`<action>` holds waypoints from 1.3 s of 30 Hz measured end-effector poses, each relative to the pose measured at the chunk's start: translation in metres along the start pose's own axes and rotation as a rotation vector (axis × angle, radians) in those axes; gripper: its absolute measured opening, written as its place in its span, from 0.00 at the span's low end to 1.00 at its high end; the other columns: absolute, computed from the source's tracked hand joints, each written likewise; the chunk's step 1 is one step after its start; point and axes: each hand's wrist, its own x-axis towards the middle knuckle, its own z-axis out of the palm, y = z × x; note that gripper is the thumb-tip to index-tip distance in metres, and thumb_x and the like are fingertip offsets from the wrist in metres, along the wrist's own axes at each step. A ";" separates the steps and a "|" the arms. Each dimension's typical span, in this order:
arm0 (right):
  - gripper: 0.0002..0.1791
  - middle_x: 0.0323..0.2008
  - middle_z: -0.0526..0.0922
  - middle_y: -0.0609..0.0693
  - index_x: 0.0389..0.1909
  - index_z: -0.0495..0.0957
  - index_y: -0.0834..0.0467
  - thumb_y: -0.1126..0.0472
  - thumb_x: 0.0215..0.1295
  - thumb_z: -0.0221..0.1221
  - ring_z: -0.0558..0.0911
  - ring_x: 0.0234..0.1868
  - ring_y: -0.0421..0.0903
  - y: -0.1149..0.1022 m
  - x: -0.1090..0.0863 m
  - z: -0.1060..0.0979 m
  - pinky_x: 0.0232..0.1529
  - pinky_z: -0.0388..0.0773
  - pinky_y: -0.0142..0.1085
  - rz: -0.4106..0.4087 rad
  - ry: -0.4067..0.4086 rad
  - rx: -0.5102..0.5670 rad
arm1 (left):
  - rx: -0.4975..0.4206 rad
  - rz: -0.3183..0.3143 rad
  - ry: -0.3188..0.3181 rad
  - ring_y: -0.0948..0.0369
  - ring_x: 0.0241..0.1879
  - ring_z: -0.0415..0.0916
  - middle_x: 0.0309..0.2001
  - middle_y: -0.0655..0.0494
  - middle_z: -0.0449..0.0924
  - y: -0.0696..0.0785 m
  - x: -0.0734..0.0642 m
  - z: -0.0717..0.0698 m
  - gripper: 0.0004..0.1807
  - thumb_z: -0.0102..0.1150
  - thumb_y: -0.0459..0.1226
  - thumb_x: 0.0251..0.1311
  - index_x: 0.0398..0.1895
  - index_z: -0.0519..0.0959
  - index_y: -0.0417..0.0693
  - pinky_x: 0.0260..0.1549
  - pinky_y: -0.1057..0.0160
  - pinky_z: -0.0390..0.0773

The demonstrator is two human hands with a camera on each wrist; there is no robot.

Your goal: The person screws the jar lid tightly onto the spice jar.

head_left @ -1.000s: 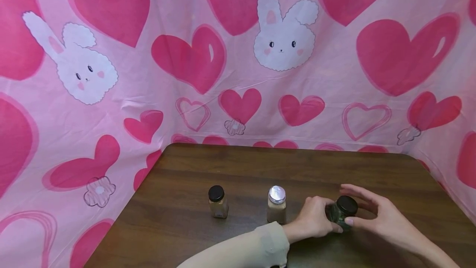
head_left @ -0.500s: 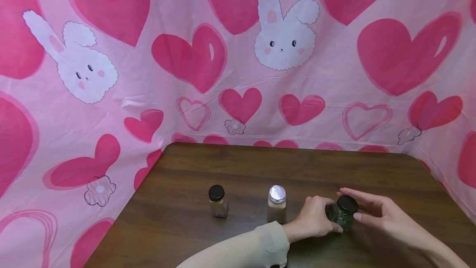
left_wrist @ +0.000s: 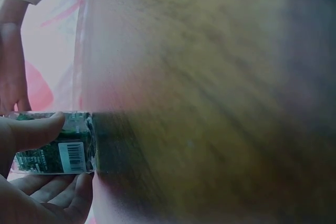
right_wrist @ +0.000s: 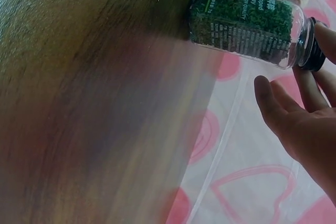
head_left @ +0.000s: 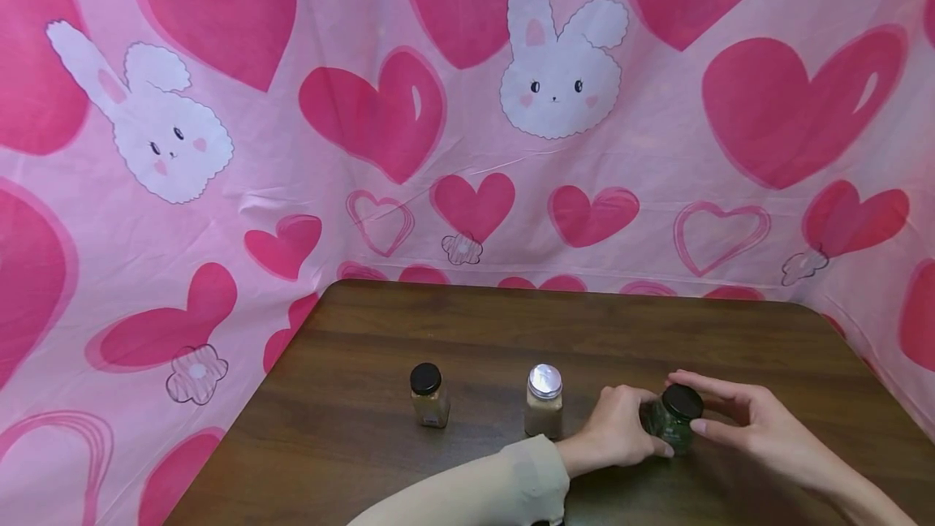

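Note:
A clear spice jar (head_left: 672, 428) of green dried herbs stands upright on the wooden table. Its white barcode label (left_wrist: 72, 157) shows in the left wrist view. My left hand (head_left: 619, 426) grips the jar's body, thumb on one side and fingers on the other. At the top, my right hand (head_left: 756, 420) pinches the black lid (right_wrist: 314, 48) between thumb and fingers, while other fingers stay stretched out beside the jar. The lid sits on the jar's neck.
Left of the hands stands a spice bottle (head_left: 544, 414) with a silvery top and beige contents. Farther left is a smaller bottle (head_left: 429, 407) with a black cap. A pink heart-and-rabbit cloth (head_left: 467, 128) hangs behind and beside the table (head_left: 453, 315).
My right hand has shifted slightly right, and its thumb has risen from the jar's side to the lid. My left hand keeps its grip, and the jar stays in place.

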 end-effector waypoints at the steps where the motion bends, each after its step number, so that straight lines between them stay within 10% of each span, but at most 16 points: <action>1: 0.30 0.65 0.81 0.40 0.73 0.72 0.64 0.74 0.71 0.62 0.79 0.62 0.32 0.000 0.000 0.000 0.51 0.80 0.30 0.004 0.008 -0.013 | 0.002 0.000 0.002 0.73 0.38 0.74 0.37 0.74 0.84 0.000 0.000 0.000 0.28 0.89 0.41 0.43 0.51 0.89 0.57 0.38 0.73 0.74; 39: 0.28 0.53 0.85 0.44 0.61 0.84 0.54 0.64 0.58 0.77 0.82 0.51 0.33 -0.002 0.001 0.011 0.46 0.76 0.29 0.022 0.213 -0.351 | 0.007 -0.003 0.014 0.75 0.35 0.74 0.34 0.75 0.83 0.000 0.000 0.002 0.26 0.89 0.40 0.43 0.49 0.90 0.57 0.36 0.76 0.73</action>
